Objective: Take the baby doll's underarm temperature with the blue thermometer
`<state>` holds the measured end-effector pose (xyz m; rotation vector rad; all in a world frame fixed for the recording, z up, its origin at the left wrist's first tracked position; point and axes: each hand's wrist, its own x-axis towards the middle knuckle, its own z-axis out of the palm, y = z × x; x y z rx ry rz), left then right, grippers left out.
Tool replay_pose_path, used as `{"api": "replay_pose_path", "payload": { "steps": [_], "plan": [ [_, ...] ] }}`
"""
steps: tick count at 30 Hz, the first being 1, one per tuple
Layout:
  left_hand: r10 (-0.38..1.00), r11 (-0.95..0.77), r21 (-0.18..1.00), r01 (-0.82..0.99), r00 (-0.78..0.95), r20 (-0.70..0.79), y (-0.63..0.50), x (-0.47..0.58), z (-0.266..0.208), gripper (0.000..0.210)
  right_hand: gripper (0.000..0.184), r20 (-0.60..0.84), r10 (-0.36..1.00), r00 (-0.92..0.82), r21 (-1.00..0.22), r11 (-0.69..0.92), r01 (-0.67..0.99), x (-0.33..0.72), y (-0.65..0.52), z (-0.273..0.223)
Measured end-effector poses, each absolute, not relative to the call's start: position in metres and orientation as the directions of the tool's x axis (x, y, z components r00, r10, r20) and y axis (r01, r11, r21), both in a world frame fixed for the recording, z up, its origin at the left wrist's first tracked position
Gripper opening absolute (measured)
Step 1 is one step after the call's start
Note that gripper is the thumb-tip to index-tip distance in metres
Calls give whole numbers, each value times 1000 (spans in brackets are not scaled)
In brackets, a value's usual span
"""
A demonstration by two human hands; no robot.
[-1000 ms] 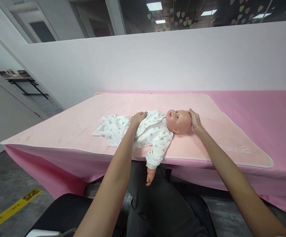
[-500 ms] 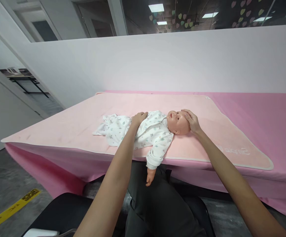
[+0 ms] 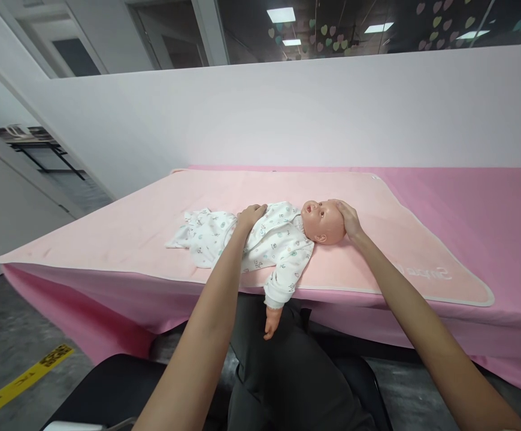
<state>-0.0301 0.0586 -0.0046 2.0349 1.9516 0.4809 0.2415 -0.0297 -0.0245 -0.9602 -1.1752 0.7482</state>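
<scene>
A baby doll (image 3: 276, 244) in a white printed outfit lies on its back on a peach-coloured mat (image 3: 130, 227), its head to the right. One of its arms hangs over the table's front edge. My left hand (image 3: 252, 215) rests open and flat on the doll's belly. Against the crown of the doll's bald head lies my right hand (image 3: 349, 219), open, with its fingers over the forehead and its palm along the top of the head. The doll's far arm is hidden behind its body.
The mat covers part of a table with a pink cloth (image 3: 489, 209), which backs onto a white wall (image 3: 332, 114). Below the front edge are my dark-trousered legs (image 3: 282, 371) and a black chair (image 3: 108, 383). Yellow tape (image 3: 22, 383) marks the floor at the left.
My right hand has slid back slightly over the doll's head, uncovering more of the forehead. My left hand stays on the belly. The whole view has shifted a little.
</scene>
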Motion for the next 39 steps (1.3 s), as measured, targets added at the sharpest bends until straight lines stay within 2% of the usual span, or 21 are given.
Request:
{"api": "replay_pose_path", "payload": {
  "steps": [6, 12, 14, 16, 18, 21, 23, 26, 29, 31, 32, 33, 35, 37, 39],
  "plan": [
    [998, -53, 402, 914, 33, 57, 60, -31, -7, 52, 38, 397, 889, 228, -914, 405, 14, 243, -29, -23],
    [995, -6, 357, 934, -30, 96, 57, -29, -9, 42, 38, 378, 912, 161, -925, 380, 16, 245, -29, -21],
    [986, -22, 444, 896, -55, 160, 55, -30, -8, 39, 36, 375, 912, 167, -926, 378, 19, 245, -30, -21],
    [971, -119, 640, 759, -47, 236, 51, -32, -7, 41, 36, 373, 911, 173, -927, 375, 23, 245, -30, -21],
    [953, -260, 814, 520, 2, 303, 44, -34, -4, 47, 36, 373, 913, 163, -927, 375, 21, 244, -30, -21],
    [918, -396, 883, 252, 116, 378, 30, -33, 0, 56, 36, 375, 915, 150, -926, 378, 6, 242, -32, -20],
    [894, -429, 865, 262, 263, 364, 20, -27, 2, 61, 35, 379, 913, 151, -924, 383, 0, 241, -34, -19],
    [827, -483, 776, 406, 502, 252, 12, -17, 1, 57, 31, 389, 906, 166, -920, 391, 20, 239, -35, -19],
    [828, -485, 773, 408, 497, 258, 11, -12, -1, 42, 31, 455, 860, 230, -890, 429, 154, 240, -37, -20],
    [883, -402, 858, 320, 385, 270, 13, -14, -1, 41, 31, 583, 756, 297, -797, 463, 388, 240, -41, -19],
    [912, -348, 899, 265, 318, 259, 13, -15, -1, 42, 30, 667, 682, 300, -710, 459, 534, 239, -44, -17],
    [935, -296, 932, 209, 260, 239, 14, -18, -1, 44, 28, 748, 609, 264, -596, 441, 671, 235, -48, -15],
    [958, -224, 969, 108, 205, 199, 14, -21, 0, 44, 25, 846, 527, 77, -330, 404, 853, 220, -55, -8],
    [959, -186, 982, 28, 223, 176, 14, -23, 2, 42, 24, 815, 555, -169, -90, 410, 908, 195, -61, 0],
    [953, -172, 984, -54, 245, 180, 14, -22, 3, 39, 23, 688, 632, -356, 88, 414, 906, 166, -63, 7]
  ]
}}
